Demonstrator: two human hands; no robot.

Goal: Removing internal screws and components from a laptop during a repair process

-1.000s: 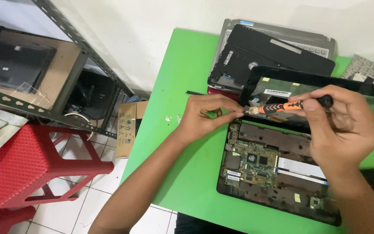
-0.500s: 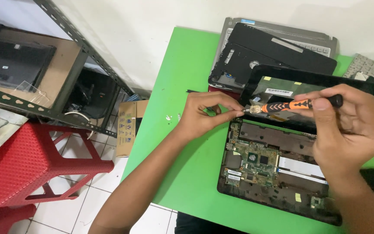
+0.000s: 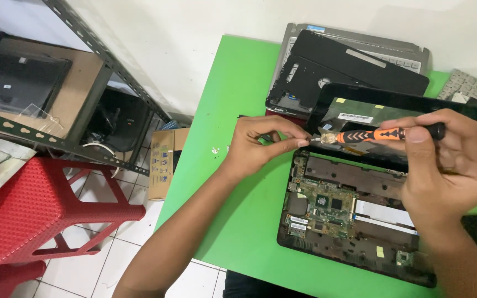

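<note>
Holding a screwdriver (image 3: 385,134) level above the opened laptop base (image 3: 354,215), the right hand (image 3: 448,165) wraps its fingers around the orange-and-black handle. The left hand (image 3: 260,144) is pinched narrow at the metal tip, thumb and forefinger closed on what is probably a small screw; the part itself is too small to confirm.

Step in hand, as judged: clearing or seating a fastener at the driver tip during disassembly. The next move calls for a steady tip and a firm pinch, since a small fastener could drop onto the board.

The base lies flat on the green counter (image 3: 238,88). Its green circuit board (image 3: 318,205) is exposed, with dark chips and pale ribbon cable. A glossy black screen panel (image 3: 360,107) lies just behind, with matte black covers (image 3: 327,66) stacked further back.
</note>
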